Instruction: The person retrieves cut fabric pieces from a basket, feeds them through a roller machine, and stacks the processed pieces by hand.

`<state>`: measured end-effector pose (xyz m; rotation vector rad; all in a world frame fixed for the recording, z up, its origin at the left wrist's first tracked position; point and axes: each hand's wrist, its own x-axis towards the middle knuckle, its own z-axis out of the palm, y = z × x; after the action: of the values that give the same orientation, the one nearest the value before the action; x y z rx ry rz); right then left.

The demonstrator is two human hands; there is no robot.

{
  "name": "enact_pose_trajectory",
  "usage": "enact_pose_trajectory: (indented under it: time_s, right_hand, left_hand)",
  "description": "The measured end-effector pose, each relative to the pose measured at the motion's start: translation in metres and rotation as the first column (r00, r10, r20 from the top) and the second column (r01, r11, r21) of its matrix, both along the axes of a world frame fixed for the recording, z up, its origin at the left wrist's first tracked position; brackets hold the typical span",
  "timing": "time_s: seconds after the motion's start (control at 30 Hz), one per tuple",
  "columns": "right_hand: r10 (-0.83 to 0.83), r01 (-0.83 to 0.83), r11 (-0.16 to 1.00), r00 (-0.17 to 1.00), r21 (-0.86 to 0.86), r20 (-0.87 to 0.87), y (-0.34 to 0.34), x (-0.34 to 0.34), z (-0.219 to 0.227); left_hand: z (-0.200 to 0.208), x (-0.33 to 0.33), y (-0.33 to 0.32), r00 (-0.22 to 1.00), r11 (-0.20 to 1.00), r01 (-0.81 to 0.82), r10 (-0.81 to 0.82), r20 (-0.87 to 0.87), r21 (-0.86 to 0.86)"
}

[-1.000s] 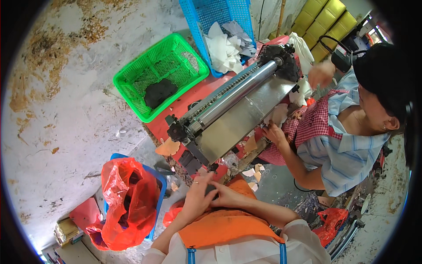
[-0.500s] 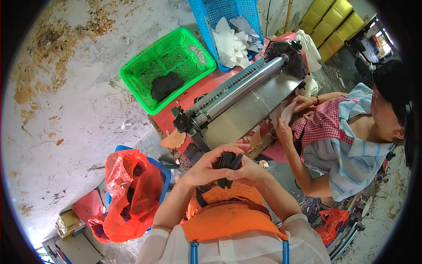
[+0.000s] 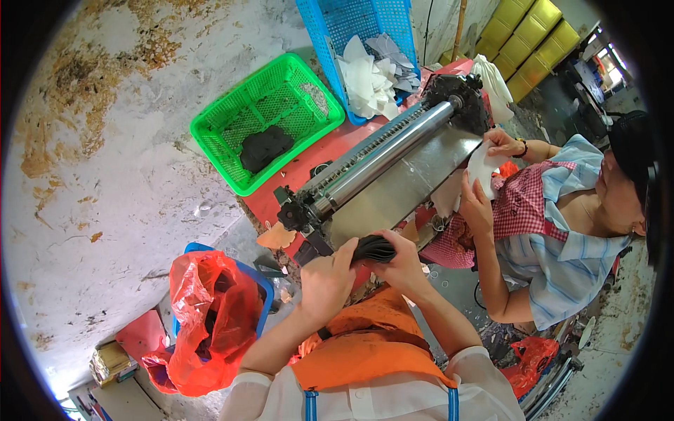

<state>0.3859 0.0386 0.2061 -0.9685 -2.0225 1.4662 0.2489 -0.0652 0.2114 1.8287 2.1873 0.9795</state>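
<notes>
In front of my orange apron, a stack of thin, black, flexible pieces (image 3: pixel 375 248) is bent into a curve, its layered edges showing. My left hand (image 3: pixel 328 282) is closed on its left end, and my right hand (image 3: pixel 403 265) grips the right end with thumb and fingers. Just beyond my hands stands a machine with a long steel roller (image 3: pixel 386 160) and a flat metal plate (image 3: pixel 404 188). The stack is held apart from the plate's near left end.
A green basket (image 3: pixel 210 167) with a black pile (image 3: pixel 265 149) stands beyond the machine. Behind it, a blue basket (image 3: pixel 309 35) holds white pieces. At right a co-worker holds a white sheet (image 3: pixel 483 168). A red bag (image 3: pixel 200 309) fills a blue bin at left.
The black stack, earlier upright and bunched between my palms, now lies flatter and curved. My hands have shifted to its ends. The co-worker's hands and white sheet have moved right.
</notes>
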Motion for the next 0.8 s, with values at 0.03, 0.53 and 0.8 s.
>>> enact_pose_trajectory:
  time_s: [0.03, 0.53, 0.8]
  right_hand:
    - [0.005, -0.005, 1.000, 1.000, 0.003, 0.000, 0.007, -0.002, -0.002]
    - [-0.136, -0.041, 0.679, 0.974, 0.733, 0.180, 0.060, -0.012, -0.061]
    - [-0.106, -0.036, 0.801, 0.974, 0.598, 0.201, 0.087, -0.015, -0.043]
  left_hand:
    - [0.004, -0.005, 0.002, 1.000, 1.000, -0.005, 0.005, 0.000, 0.003]
    - [-0.029, -0.158, 0.128, 0.854, 0.939, 0.167, 0.015, 0.520, -0.301]
    - [-0.069, -0.161, 0.180, 0.643, 0.725, 0.576, -0.116, 0.757, -0.378]
